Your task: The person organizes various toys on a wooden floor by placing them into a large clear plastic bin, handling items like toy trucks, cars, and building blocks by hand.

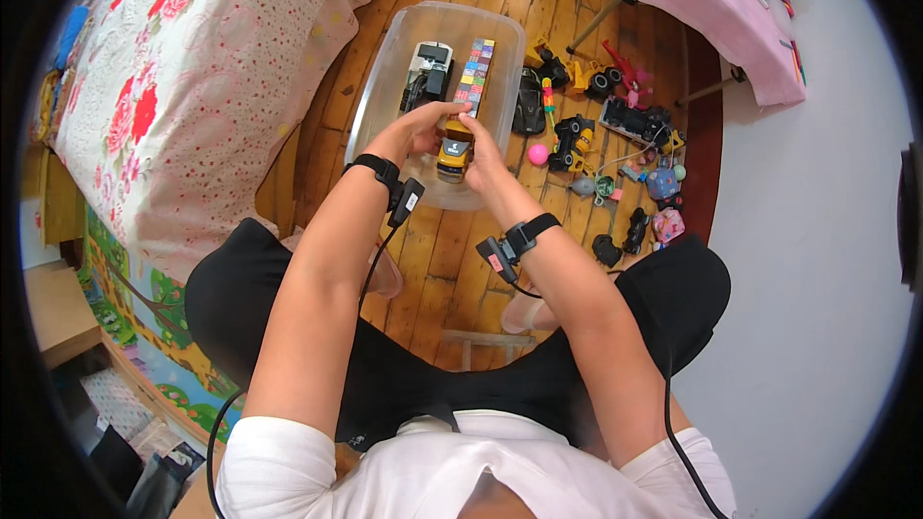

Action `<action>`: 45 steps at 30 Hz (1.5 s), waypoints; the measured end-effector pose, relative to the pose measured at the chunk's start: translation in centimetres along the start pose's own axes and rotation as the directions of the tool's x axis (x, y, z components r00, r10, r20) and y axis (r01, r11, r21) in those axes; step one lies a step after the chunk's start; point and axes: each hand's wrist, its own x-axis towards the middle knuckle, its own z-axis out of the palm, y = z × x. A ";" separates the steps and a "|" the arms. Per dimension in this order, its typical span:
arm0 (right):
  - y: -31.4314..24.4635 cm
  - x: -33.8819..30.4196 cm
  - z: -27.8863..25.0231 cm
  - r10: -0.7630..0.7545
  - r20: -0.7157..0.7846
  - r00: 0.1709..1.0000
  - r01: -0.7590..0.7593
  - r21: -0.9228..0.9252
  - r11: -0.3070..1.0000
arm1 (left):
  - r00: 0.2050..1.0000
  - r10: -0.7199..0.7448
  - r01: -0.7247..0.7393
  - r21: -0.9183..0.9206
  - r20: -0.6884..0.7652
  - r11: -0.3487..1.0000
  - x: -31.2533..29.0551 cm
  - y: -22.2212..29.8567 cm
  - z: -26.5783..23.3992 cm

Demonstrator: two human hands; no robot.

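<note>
Inside a clear plastic bin [381, 67] on the floor is a long toy truck [455, 152] with a yellow cab and a trailer patterned in many-coloured squares. My left hand [429, 127] grips the truck from its left side, the thumb reaching over the top behind the cab. On the other side my right hand [484, 156] closes on it, its thumb near the left one. Some fingertips of both hands are hidden under or beside the truck. A white and black toy vehicle [430, 69] lies in the bin just left of the trailer.
Right of the bin, toys lie scattered on the wooden floor [423, 327]: a black car [529, 101], a yellow and black truck [571, 144], a pink ball [537, 155] and several others. A floral-covered bed [221, 67] stands left, a pink-draped table [702, 0] at the far right.
</note>
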 end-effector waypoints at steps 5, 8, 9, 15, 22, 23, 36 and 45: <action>0.4 2.8 -1.2 0.088 -0.048 0.995 -0.089 -0.005 0.996 | 0.999 -0.046 0.046 -0.013 0.010 0.999 3.7 -0.7 -0.7; 1.3 3.5 -0.1 0.102 -0.028 0.994 -0.103 -0.049 0.993 | 0.999 -0.041 0.042 -0.064 0.022 0.997 5.0 -1.6 -2.8; 1.1 3.7 -0.5 0.075 -0.070 0.995 -0.081 -0.087 0.993 | 0.998 -0.012 0.018 -0.099 0.061 0.995 5.4 -1.6 -2.3; 0.5 4.8 -3.1 -0.163 -0.344 0.925 -0.012 -0.453 0.891 | 0.996 -0.074 0.076 0.031 -0.047 0.997 6.6 -1.7 0.6; -5.7 -1.3 4.1 -0.742 0.288 0.605 0.625 -0.749 0.219 | 0.990 -0.080 0.086 -0.049 0.112 0.995 8.9 -5.3 -2.7; -8.6 -1.7 3.5 -0.735 0.240 0.634 0.634 -0.706 0.316 | 0.988 -0.131 0.131 0.001 0.085 0.991 8.5 -4.2 0.1; -6.5 4.0 -5.7 -0.546 0.188 0.817 0.242 -0.970 0.028 | 0.946 -0.272 0.258 0.101 0.175 0.961 11.9 -4.1 -3.2; -6.8 2.9 -6.7 -0.497 0.089 0.863 0.100 -0.995 -0.003 | 0.958 -0.279 0.257 0.230 0.067 0.938 13.1 -5.0 -1.7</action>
